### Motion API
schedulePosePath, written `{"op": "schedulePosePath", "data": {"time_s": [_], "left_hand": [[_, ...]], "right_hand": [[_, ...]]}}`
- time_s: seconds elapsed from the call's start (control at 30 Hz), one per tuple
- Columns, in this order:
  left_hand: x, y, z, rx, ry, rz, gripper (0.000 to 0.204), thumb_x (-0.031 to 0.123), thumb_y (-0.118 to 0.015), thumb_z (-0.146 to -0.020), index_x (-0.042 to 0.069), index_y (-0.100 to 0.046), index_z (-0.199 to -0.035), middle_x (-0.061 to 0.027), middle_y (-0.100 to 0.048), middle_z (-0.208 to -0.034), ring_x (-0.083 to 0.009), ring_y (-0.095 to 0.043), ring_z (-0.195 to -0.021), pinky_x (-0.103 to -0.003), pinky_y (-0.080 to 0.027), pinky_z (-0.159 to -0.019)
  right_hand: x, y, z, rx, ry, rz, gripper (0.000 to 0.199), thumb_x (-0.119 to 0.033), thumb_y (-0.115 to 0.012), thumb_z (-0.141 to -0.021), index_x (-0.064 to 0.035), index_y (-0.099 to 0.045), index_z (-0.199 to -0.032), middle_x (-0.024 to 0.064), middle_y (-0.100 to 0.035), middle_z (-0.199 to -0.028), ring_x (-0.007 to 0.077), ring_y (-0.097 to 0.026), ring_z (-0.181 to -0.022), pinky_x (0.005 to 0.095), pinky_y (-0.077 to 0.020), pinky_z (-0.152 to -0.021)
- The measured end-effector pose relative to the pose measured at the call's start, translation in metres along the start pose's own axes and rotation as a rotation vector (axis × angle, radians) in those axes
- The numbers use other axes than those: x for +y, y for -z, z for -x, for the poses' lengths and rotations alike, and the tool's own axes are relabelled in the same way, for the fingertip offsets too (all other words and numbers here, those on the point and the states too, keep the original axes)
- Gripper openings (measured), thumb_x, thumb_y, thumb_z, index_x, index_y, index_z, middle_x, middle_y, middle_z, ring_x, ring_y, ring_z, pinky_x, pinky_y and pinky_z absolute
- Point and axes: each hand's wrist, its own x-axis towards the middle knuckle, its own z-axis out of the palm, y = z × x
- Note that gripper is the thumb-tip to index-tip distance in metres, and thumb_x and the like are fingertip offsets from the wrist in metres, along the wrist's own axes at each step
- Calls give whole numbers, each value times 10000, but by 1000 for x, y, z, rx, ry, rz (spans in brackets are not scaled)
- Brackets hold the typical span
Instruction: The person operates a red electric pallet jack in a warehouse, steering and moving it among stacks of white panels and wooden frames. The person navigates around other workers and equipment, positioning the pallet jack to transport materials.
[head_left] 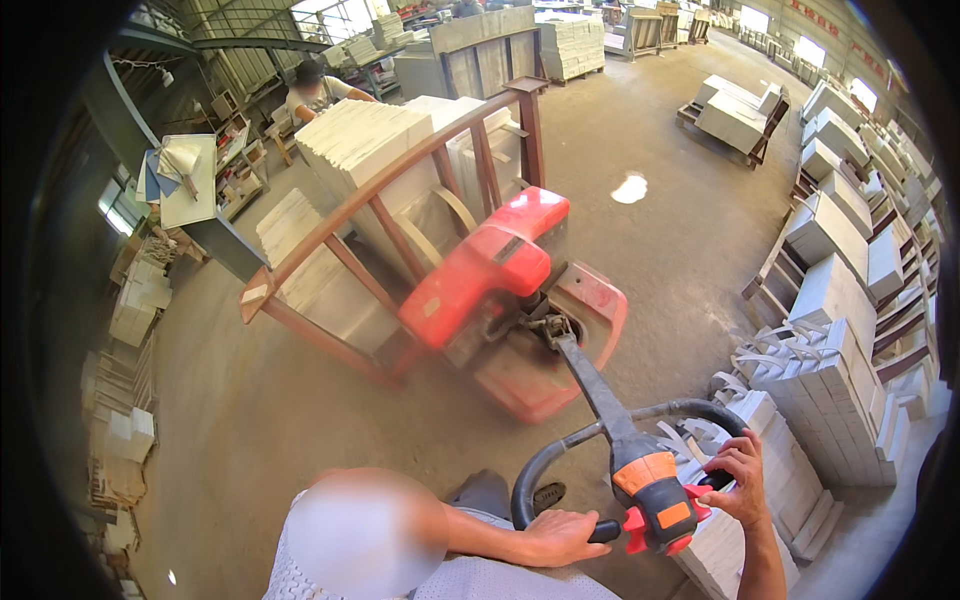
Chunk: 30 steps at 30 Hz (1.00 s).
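Both my hands are on the handle of a red electric pallet truck (470, 270). My left hand (562, 537) closes round the left black grip, beside a red control paddle. Around the right grip is curled my right hand (740, 480), its thumb at the other red paddle. Between them sits the black and orange control head (655, 490). The metal tiller (595, 385) slants from it to the red truck base. Behind the truck's red cover a brown metal rack (375, 195) carries pale stone slabs (365, 140) stacked on edge; the truck's forks are hidden.
At right, stacks of pale stone pieces (820, 385) stand on racks close beside the handle. Another loaded pallet (735, 115) stands farther ahead. At left are a post with a small white tabletop (190, 180) and stone piles (140, 300). A person (315, 90) is beyond the slabs.
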Motion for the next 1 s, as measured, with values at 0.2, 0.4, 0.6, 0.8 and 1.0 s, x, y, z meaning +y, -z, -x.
{"op": "schedulePosePath", "data": {"time_s": [0.2,0.4,0.6,0.8,1.0], "left_hand": [[26,5,-33,12,59,40,528,529,-621,-901,13,-584,-1005,-220,-705,-884,-423,-680,-876,-519,-515,-777],[26,17,-69,87,74,65,529,530,-618,-904,10,-585,-996,-222,-706,-876,-424,-681,-880,-516,-519,-779],[46,50,-118,133,65,121,537,526,-618,-904,-5,-581,-983,-237,-704,-906,-426,-681,-898,-535,-516,-769],[74,67,-175,132,89,175,539,516,-611,-915,-16,-575,-991,-243,-702,-962,-423,-678,-941,-527,-519,-791],[102,78,-228,128,118,260,559,520,-605,-927,-26,-575,-1042,-237,-705,-992,-419,-683,-955,-520,-522,-808]], "right_hand": [[38,15,-19,2,29,-3,558,-638,-815,-610,-103,-712,-731,22,-612,-694,228,-588,-878,505,-302,-1100],[73,27,-54,-128,87,-21,603,-669,-783,-653,-99,-731,-843,32,-692,-838,247,-606,-998,524,-244,-1159],[121,40,-103,-107,122,-22,616,-680,-737,-707,-85,-728,-866,49,-705,-907,256,-609,-1023,519,-256,-1150],[178,50,-155,-82,148,3,601,-670,-737,-684,-83,-716,-813,46,-677,-839,249,-609,-981,494,-307,-1101],[231,70,-193,-129,150,-31,609,-695,-754,-636,-99,-710,-759,28,-672,-804,230,-613,-964,492,-314,-1101]]}}
